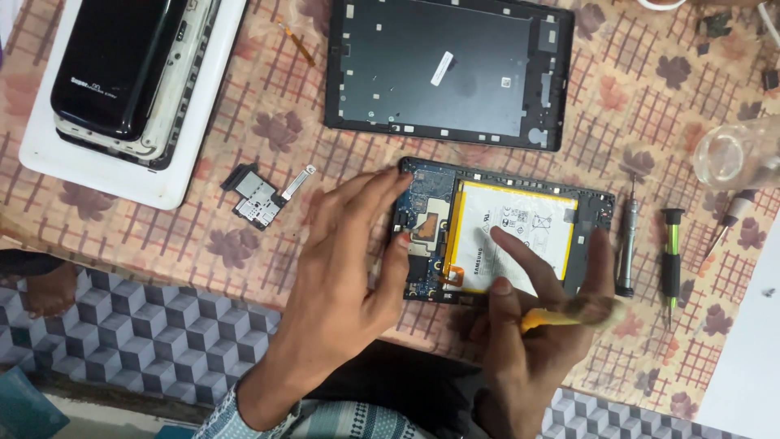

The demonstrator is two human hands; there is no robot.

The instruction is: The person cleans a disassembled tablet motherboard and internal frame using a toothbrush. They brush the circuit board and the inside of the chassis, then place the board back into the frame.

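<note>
An opened tablet (597, 203) lies on the patterned tablecloth, showing a blue circuit board (426, 203) on its left and a white battery (520, 223) with a yellow rim. My left hand (349, 260) rests on the tablet's left edge, thumb against the frame and fingers over the board. My right hand (536, 325) grips a yellow pry tool (544, 319) at the tablet's near edge, its index finger lying on the battery. The tablet's black back cover (447, 69) lies face up farther away.
A white tray (195, 122) with stacked phone bodies stands at the far left. A small removed part (258, 195) with a ribbon lies left of the tablet. Two screwdrivers (626, 244) (671, 256) lie to the right, near a clear glass container (735, 154).
</note>
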